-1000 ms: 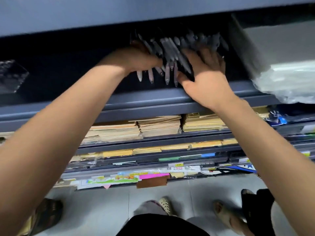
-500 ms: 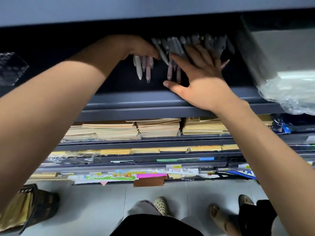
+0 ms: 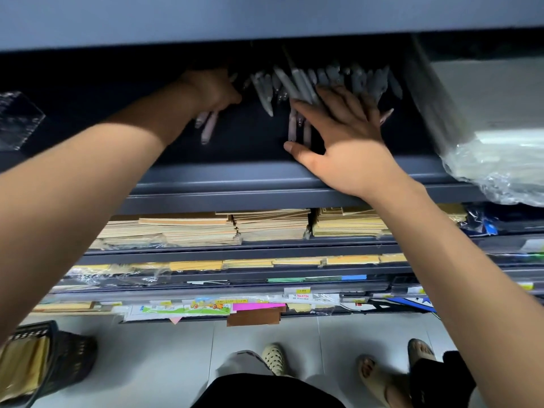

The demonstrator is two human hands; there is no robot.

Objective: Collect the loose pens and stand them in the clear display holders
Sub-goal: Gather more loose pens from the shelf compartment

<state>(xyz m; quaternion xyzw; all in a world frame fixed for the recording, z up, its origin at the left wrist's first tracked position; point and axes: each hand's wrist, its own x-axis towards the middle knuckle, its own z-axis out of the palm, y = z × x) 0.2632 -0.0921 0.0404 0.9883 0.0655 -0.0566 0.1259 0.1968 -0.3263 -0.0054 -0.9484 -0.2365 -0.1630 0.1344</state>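
The slim grey and pale pink plastic pens (image 3: 297, 83) look light, stiff and smooth, likely to roll or slide off each other, so they are best pinched as a small bundle around mid-barrel rather than by the tapered tips. They lie in a loose heap at twelve o'clock, deep on the dark blue-grey metal shelf (image 3: 265, 184), barrels pointing mostly toward the person, a few pink ones nearest. The left hand (image 3: 213, 91) is closed around a couple of pink pens whose ends hang below the fist. The right hand (image 3: 347, 139) lies flat, fingers spread wide over the heap, gripping nothing. A crinkled clear plastic bag (image 3: 500, 169) sits at two o'clock.
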